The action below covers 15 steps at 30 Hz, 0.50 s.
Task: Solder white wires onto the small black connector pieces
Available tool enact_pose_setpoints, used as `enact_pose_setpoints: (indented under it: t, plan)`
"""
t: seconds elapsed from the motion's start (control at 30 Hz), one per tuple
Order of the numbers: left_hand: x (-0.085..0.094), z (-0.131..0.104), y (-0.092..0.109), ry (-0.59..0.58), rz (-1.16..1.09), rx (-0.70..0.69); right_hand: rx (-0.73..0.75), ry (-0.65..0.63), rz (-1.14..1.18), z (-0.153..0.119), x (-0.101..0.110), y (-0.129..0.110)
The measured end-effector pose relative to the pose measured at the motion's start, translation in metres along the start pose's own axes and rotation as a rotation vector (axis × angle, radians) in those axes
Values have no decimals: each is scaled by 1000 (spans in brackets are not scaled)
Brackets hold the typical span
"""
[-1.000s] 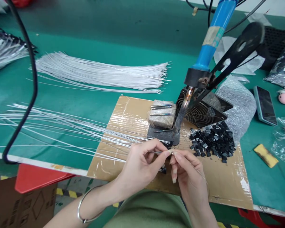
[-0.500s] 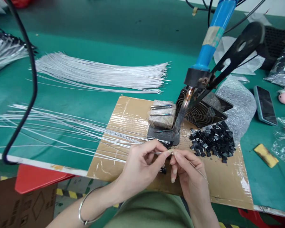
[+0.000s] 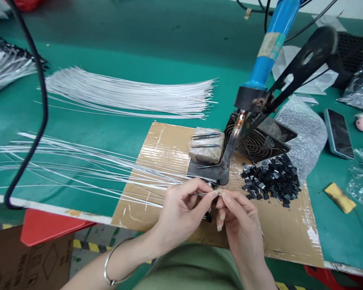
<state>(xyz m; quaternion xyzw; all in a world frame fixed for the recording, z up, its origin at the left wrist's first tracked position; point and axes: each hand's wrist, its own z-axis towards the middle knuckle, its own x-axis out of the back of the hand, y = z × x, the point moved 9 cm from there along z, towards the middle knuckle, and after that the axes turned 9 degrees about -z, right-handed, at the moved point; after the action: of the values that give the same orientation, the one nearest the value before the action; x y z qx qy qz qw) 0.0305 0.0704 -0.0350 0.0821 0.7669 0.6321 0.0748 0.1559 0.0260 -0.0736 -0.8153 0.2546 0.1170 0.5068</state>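
My left hand (image 3: 184, 209) is closed in a pinch, thumb and forefinger on a thin wire (image 3: 202, 194). Against its fingertips, my right hand (image 3: 240, 213) also pinches. A fine grey strand (image 3: 254, 222) runs out of the right grip and curves down past the palm. What lies right between the fingertips is too small to make out. Loose white wires (image 3: 151, 177) stretch from the left to beneath my left hand. Small black parts (image 3: 207, 216) show partly behind the fingers. To the right lies a heap of small black connectors (image 3: 272, 177).
A blue-handled soldering iron (image 3: 261, 66) in a black stand points down just beyond my hands. Near it are a block (image 3: 206, 151) with metal tips and a small fan (image 3: 257, 139). A wire bundle (image 3: 130, 94), phone (image 3: 339, 133) and yellow sponge (image 3: 339, 197) lie farther off.
Both hands stay almost in place, fingertips still together. The grey strand by my right hand has shifted slightly and curves lower. A few loose white wires on the left have moved a little.
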Motion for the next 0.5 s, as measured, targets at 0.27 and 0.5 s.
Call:
enact_pose_setpoints:
  t: [0.27, 0.5]
  plan:
    - [0, 2, 5, -10, -87, 29, 6, -3, -30, -2, -1, -1]
    - [8, 5, 11, 48, -50, 8, 81, 27, -143, -1, 3, -8]
